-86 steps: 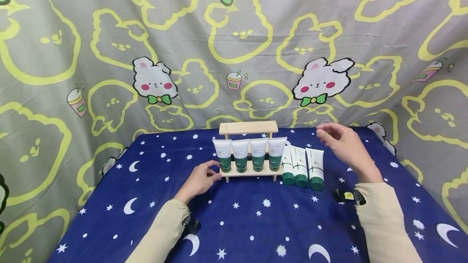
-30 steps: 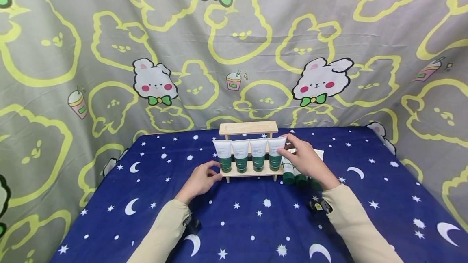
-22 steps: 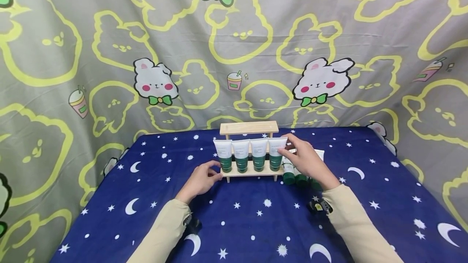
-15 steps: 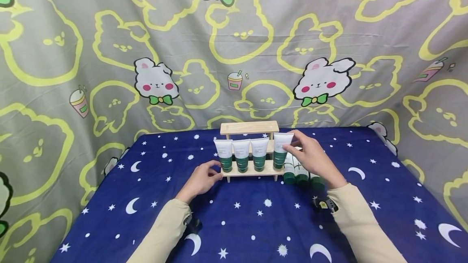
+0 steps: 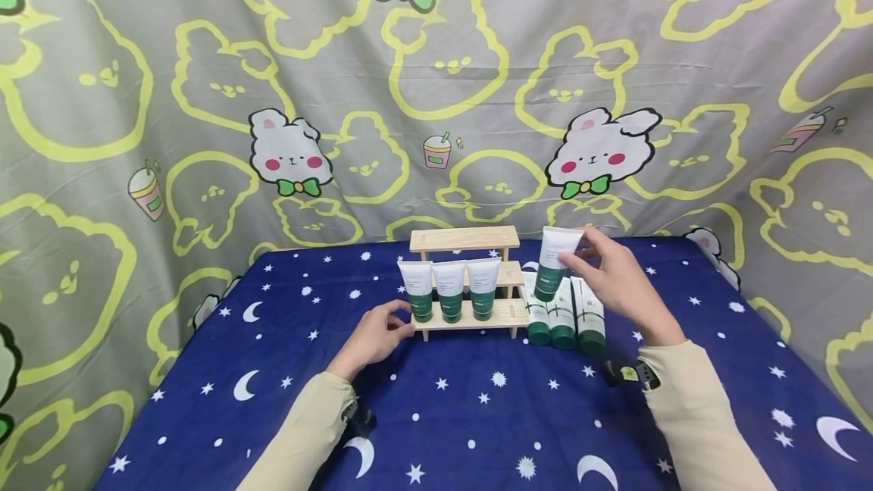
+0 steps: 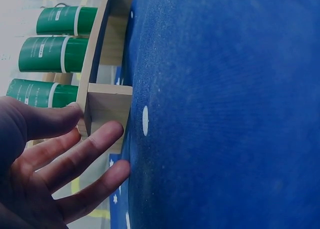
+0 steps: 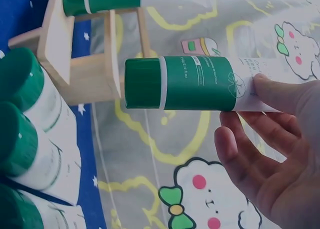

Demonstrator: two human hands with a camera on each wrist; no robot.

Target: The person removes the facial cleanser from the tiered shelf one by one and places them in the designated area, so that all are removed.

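Note:
My right hand [image 5: 617, 279] pinches a white and green squeeze tube [image 5: 549, 283] between thumb and fingers, its green cap pointing down. The tube is in the air, right of the three-tier wooden display stand [image 5: 506, 314]. In the right wrist view the held tube [image 7: 200, 84] lies across the picture, thumb on its white part. My left hand [image 5: 373, 336] holds the left end of the stand's lowest tier; the left wrist view shows the thumb against the shelf edge [image 6: 86, 96]. Three similar tubes [image 5: 450, 290] stand on that tier, caps down.
Three more white tubes with green caps, one of them the rightmost tube [image 5: 589, 317], lie side by side on the table right of the stand. A dark blue star-and-moon cloth [image 5: 436, 430] covers the table. Behind hangs a grey cartoon curtain [image 5: 355, 82].
My right hand has come in from the right, taken the rightmost tube off the lowest tier, and lifted it up and to the right. The left hand has stayed at the stand's end.

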